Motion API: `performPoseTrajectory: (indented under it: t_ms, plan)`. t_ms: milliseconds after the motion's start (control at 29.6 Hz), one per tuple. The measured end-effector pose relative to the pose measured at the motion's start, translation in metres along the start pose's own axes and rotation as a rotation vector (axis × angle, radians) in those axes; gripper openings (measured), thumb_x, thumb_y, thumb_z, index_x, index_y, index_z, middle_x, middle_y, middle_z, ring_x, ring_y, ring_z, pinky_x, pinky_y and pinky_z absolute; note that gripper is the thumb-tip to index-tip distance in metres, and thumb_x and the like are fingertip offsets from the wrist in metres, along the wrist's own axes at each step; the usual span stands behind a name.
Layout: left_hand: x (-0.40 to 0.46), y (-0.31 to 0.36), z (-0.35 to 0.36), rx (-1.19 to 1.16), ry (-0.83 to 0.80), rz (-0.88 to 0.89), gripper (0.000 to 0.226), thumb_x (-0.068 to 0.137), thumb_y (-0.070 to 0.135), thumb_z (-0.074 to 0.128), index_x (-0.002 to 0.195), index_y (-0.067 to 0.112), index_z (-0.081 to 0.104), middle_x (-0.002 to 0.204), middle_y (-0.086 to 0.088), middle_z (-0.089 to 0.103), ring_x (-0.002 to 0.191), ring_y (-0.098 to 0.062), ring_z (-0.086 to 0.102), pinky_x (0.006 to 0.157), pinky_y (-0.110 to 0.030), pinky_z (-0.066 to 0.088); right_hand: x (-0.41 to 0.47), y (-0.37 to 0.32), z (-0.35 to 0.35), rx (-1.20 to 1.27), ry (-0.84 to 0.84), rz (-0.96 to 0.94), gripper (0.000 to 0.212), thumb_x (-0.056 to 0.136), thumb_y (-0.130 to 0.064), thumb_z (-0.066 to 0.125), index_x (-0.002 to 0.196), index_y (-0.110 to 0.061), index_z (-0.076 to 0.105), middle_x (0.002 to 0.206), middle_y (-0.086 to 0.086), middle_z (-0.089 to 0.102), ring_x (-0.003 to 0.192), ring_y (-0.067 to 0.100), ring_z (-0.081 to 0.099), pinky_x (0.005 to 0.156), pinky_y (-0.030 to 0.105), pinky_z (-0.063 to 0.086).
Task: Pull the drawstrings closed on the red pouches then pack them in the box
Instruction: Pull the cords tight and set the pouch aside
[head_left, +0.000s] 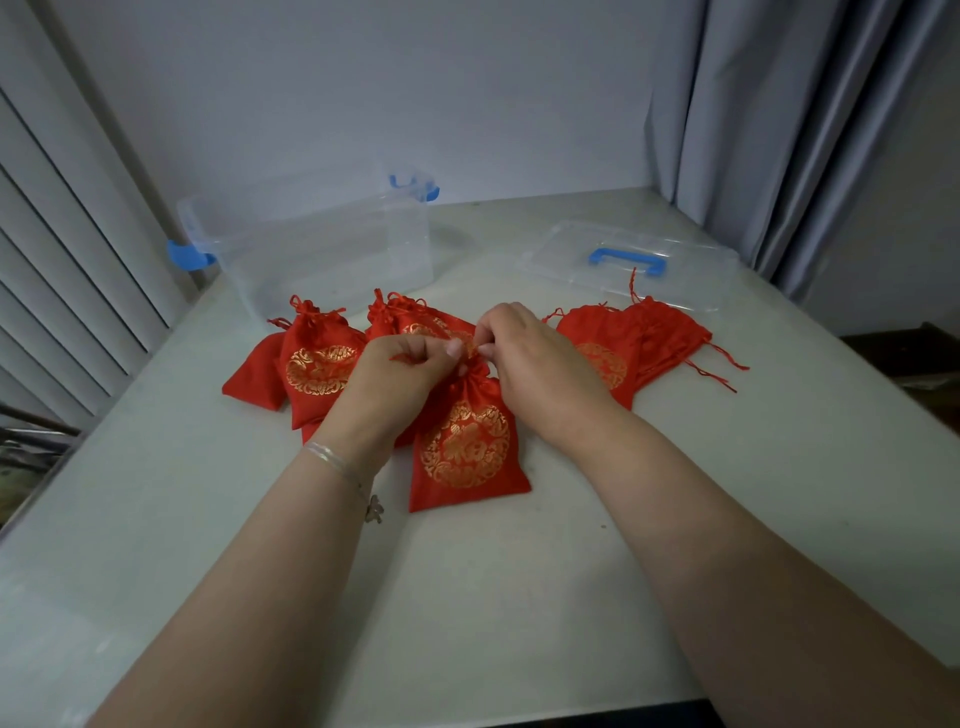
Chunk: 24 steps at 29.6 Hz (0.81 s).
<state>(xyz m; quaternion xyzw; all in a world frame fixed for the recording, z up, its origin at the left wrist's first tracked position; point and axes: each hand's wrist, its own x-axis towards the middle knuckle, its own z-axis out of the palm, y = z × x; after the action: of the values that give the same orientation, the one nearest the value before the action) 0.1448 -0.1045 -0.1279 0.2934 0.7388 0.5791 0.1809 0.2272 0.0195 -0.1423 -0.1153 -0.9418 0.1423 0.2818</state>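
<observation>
Both hands meet over the neck of the front pouch (465, 447), which lies flat on the white table (519, 597) w/ its gold round emblem face-up and its top gathered. Left hand (402, 371) has fingers curled, pinching a red drawstring; a bit of cord shows across its knuckles. Right hand (524, 353) also has fingers curled in, pinching at the pouch's neck just beside the left thumb. The two hands are nearly touching at the fingertips. Thin bracelet (340, 462) on the left wrist.

Behind and to the left, a cluster of closed pouches (317, 364) w/ cinched tops, overlapping each other; one more cinched pouch (410, 319) sits behind the left hand. To the right, apart from the front one, a pair of open pouches (623, 348) lies flat, overlapping, strings trailing loose toward the right.

Clear plastic box (322, 244) w/ blue latches stands at the back left, near the cluster, no pouches inside. Its clear lid (639, 260) w/ blue handle lies flat at back right, just behind the open pair. Grey curtain (779, 130) hangs at the right.
</observation>
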Motion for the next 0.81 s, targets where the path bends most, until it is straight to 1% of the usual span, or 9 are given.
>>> performPoseTrajectory:
  t_ms: [68, 135, 203, 304, 406, 507, 643, 744, 812]
  plan:
    - [0.001, 0.000, -0.004, -0.018, -0.040, -0.032, 0.010, 0.088, 0.015, 0.065, 0.084, 0.009, 0.073, 0.079, -0.008, 0.072, 0.065, -0.008, 0.062, 0.060, -0.016, 0.052, 0.000, -0.002, -0.002, 0.067, 0.027, -0.011, 0.006, 0.094, -0.010, 0.050, 0.098, -0.014, 0.053, 0.101, 0.001, 0.055, 0.083, 0.011, 0.049, 0.068, 0.028, 0.039]
    - [0.002, 0.000, -0.006, -0.016, -0.074, -0.044, 0.010, 0.085, 0.007, 0.068, 0.093, 0.006, 0.072, 0.086, -0.013, 0.072, 0.068, -0.008, 0.064, 0.064, -0.013, 0.053, 0.000, -0.004, -0.003, 0.124, 0.043, -0.034, 0.005, 0.093, -0.012, 0.052, 0.096, -0.014, 0.056, 0.099, 0.001, 0.057, 0.087, 0.017, 0.054, 0.072, 0.030, 0.042]
    - [0.001, 0.002, -0.006, 0.022, -0.091, -0.039, 0.017, 0.081, 0.004, 0.071, 0.098, 0.003, 0.071, 0.083, -0.014, 0.070, 0.063, -0.004, 0.063, 0.062, -0.012, 0.052, 0.000, -0.006, -0.003, 0.163, 0.050, -0.071, 0.005, 0.091, -0.011, 0.055, 0.094, -0.013, 0.058, 0.098, 0.002, 0.058, 0.089, 0.019, 0.056, 0.074, 0.035, 0.045]
    - [-0.001, 0.004, -0.005, 0.172, -0.063, 0.020, 0.012, 0.078, 0.006, 0.074, 0.090, 0.007, 0.073, 0.078, -0.013, 0.069, 0.061, -0.003, 0.060, 0.061, -0.014, 0.051, -0.001, -0.009, -0.003, 0.200, 0.037, -0.147, 0.011, 0.085, -0.005, 0.057, 0.092, -0.013, 0.057, 0.093, 0.002, 0.058, 0.087, 0.019, 0.055, 0.071, 0.037, 0.047]
    - [-0.002, 0.005, -0.003, 0.343, -0.007, 0.124, 0.011, 0.080, 0.007, 0.071, 0.076, 0.017, 0.069, 0.069, -0.004, 0.065, 0.055, -0.002, 0.053, 0.051, -0.009, 0.041, -0.001, -0.012, -0.005, 0.247, 0.041, -0.170, 0.020, 0.082, -0.002, 0.056, 0.094, -0.018, 0.054, 0.089, -0.008, 0.056, 0.081, 0.009, 0.050, 0.068, 0.031, 0.044]
    - [-0.003, 0.007, -0.004, 0.302, 0.015, 0.127, 0.009, 0.082, 0.012, 0.071, 0.075, 0.017, 0.070, 0.061, 0.003, 0.061, 0.047, 0.003, 0.048, 0.047, -0.009, 0.037, -0.001, -0.012, -0.008, 0.403, 0.046, -0.082, 0.015, 0.088, -0.007, 0.057, 0.100, -0.016, 0.056, 0.086, -0.011, 0.057, 0.076, 0.002, 0.052, 0.070, 0.023, 0.042]
    - [-0.004, 0.008, -0.005, 0.166, -0.009, 0.094, 0.005, 0.082, 0.018, 0.073, 0.077, 0.016, 0.073, 0.070, -0.007, 0.068, 0.061, -0.009, 0.055, 0.061, -0.024, 0.045, -0.002, -0.011, -0.014, 0.696, 0.008, 0.004, 0.025, 0.096, 0.000, 0.042, 0.113, -0.010, 0.057, 0.101, -0.007, 0.064, 0.071, -0.013, 0.055, 0.069, 0.006, 0.037]
    - [-0.004, 0.008, -0.005, 0.150, -0.024, 0.086, 0.006, 0.084, 0.017, 0.070, 0.080, 0.015, 0.073, 0.081, -0.015, 0.071, 0.068, -0.014, 0.059, 0.069, -0.030, 0.050, -0.003, -0.004, -0.016, 0.691, -0.149, 0.040, 0.030, 0.096, 0.003, 0.039, 0.115, -0.010, 0.059, 0.082, -0.026, 0.059, 0.068, -0.017, 0.053, 0.067, 0.004, 0.036]
    - [-0.005, 0.010, -0.007, 0.105, -0.032, 0.087, 0.007, 0.086, 0.015, 0.068, 0.084, 0.012, 0.073, 0.084, -0.011, 0.073, 0.074, -0.013, 0.063, 0.076, -0.030, 0.053, -0.001, 0.002, -0.015, 0.623, -0.208, 0.061, 0.028, 0.096, 0.000, 0.044, 0.113, -0.014, 0.060, 0.084, -0.025, 0.056, 0.072, -0.018, 0.052, 0.069, 0.005, 0.037]
